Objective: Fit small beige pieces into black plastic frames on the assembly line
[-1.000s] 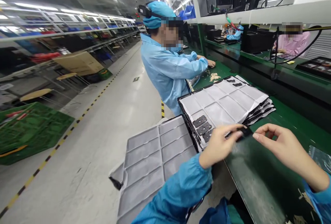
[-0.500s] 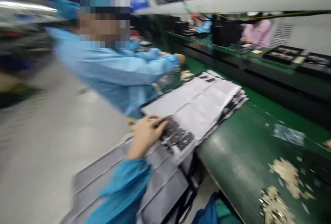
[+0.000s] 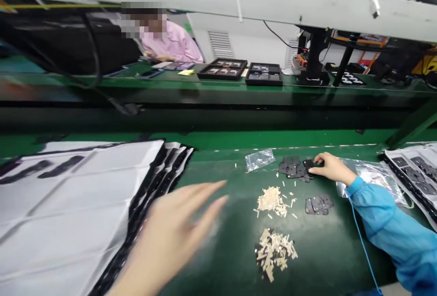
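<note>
Green bench (image 3: 218,264), bare left hand (image 3: 170,227) wide open in front, bare right hand (image 3: 329,168) narrowed on a flat black plate (image 3: 308,164) farther back.
Nearest, left fingers blurred and spread beside a stack of black-edged, white-lined trays (image 3: 78,209), two long dark pieces (image 3: 60,167) on the top one. Next, two heaps of tan slivers (image 3: 275,250) and some loose grey-black plates (image 3: 318,205). Then that plate, pinched at a heap of notched dark plates (image 3: 290,167) near a clear plastic bag (image 3: 260,159). To the right, a white-lined tray (image 3: 408,154) of similar plates; beyond, shallow black compartment trays (image 3: 221,69) with small flat pieces.
</note>
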Motion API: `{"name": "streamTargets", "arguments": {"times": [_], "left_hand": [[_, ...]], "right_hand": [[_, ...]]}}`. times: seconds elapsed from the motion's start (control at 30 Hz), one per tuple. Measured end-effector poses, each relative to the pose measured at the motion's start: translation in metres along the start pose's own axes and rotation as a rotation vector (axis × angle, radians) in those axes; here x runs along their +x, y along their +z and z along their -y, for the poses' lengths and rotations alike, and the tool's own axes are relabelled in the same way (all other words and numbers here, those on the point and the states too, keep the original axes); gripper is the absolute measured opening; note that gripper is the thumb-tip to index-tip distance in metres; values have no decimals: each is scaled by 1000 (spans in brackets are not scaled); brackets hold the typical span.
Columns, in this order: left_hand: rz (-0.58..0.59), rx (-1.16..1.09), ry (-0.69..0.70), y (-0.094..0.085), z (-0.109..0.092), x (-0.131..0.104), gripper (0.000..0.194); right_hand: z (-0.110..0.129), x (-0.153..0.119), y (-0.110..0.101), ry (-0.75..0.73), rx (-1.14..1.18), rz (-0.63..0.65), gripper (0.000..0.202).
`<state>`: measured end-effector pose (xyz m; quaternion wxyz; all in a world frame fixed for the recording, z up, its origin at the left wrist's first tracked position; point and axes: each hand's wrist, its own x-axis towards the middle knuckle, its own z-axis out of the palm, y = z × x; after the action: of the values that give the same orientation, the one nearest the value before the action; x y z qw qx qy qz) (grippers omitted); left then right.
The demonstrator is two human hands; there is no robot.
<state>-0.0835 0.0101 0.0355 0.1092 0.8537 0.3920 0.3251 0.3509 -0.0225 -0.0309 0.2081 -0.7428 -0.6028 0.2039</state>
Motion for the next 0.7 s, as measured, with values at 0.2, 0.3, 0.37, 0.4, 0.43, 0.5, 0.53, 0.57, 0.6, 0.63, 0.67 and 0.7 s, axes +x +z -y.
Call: {"name": "streamTargets", "arguments": {"times": [0.2,0.3,0.37,0.4,0.43,0.5,0.53,0.57,0.6,0.63,0.67,0.7], "left_hand": [[458,-26,82,141,-37,101,34],[485,-23,52,164,-31,111,29],[507,-34,38,163,-28,112,27],[525,-46,35,162,-26,114,25],[545,-59,32,161,-26,117,22],[585,-76,25,162,-26,127,19],[603,-75,19,165,-26,132,21],[619,-65,14,170,-27,139,23],[634,-49,10,175,-27,145,25],[648,-31,11,180,-27,151,26],[660,-16,15,186,-28,156,27],[668,-5,23,191,-30,160,27]], "right_hand": [[6,5,20,65,114,5,26],[2,1,17,80,185,6,23],[2,-1,12,73,220,20,25],[3,-2,10,67,230,34,28],[6,-3,9,61,235,54,30],[14,-4,10,51,222,99,36],[19,-5,12,48,201,117,40],[24,-6,15,47,170,126,45],[30,-7,18,48,131,125,49],[35,-7,21,51,86,119,51],[40,-6,23,55,42,110,50],[45,-5,25,60,1,102,48]]}}
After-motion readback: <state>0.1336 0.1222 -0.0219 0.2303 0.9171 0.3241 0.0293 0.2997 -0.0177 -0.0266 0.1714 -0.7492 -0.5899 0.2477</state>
